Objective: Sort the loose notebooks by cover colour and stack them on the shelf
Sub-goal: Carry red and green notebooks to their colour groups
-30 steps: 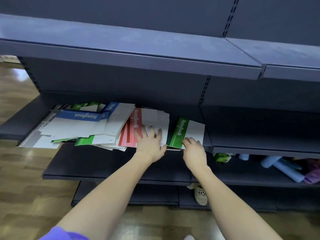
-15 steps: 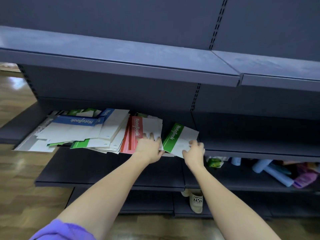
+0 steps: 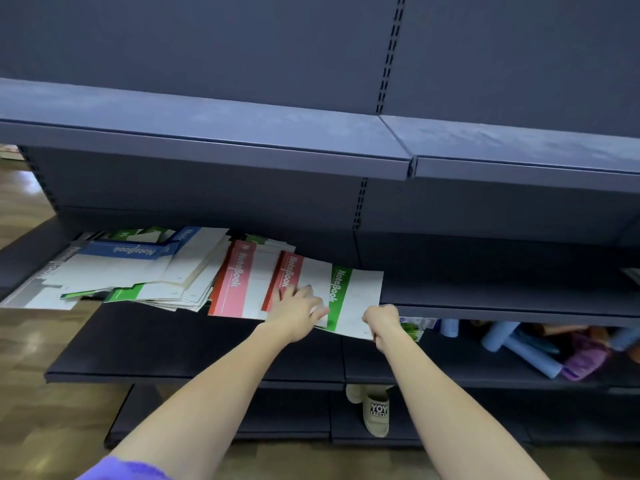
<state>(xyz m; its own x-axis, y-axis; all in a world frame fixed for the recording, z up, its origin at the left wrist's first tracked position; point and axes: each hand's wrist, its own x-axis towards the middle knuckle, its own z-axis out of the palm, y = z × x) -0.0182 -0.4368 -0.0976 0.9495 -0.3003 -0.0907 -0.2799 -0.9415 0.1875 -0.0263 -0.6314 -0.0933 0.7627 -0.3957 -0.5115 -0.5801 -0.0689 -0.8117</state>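
Loose notebooks lie in a messy spread on the dark middle shelf [image 3: 485, 292]. A blue-banded notebook [image 3: 124, 252] tops the left heap. Two red-banded notebooks lie in the middle: the larger red notebook [image 3: 239, 282] on the left, the second red notebook [image 3: 289, 275] partly under my left hand. My left hand [image 3: 296, 306] rests on that red notebook with fingers spread, its fingertips reaching the green one. My right hand [image 3: 382, 318] pinches the near right corner of the green-banded notebook [image 3: 353, 299], which juts over the shelf's front edge.
A bare dusty upper shelf [image 3: 242, 133] overhangs the notebooks. The lower shelf [image 3: 156, 344] holds blue rolls [image 3: 519, 348] and purple items at the right. A beige slipper [image 3: 375, 412] stands on the bottom level. Wooden floor lies to the left.
The green notebook has slid toward the shelf's front edge in my right hand's pinch. A second red notebook now shows under my left hand. The camera has shifted left and closer.
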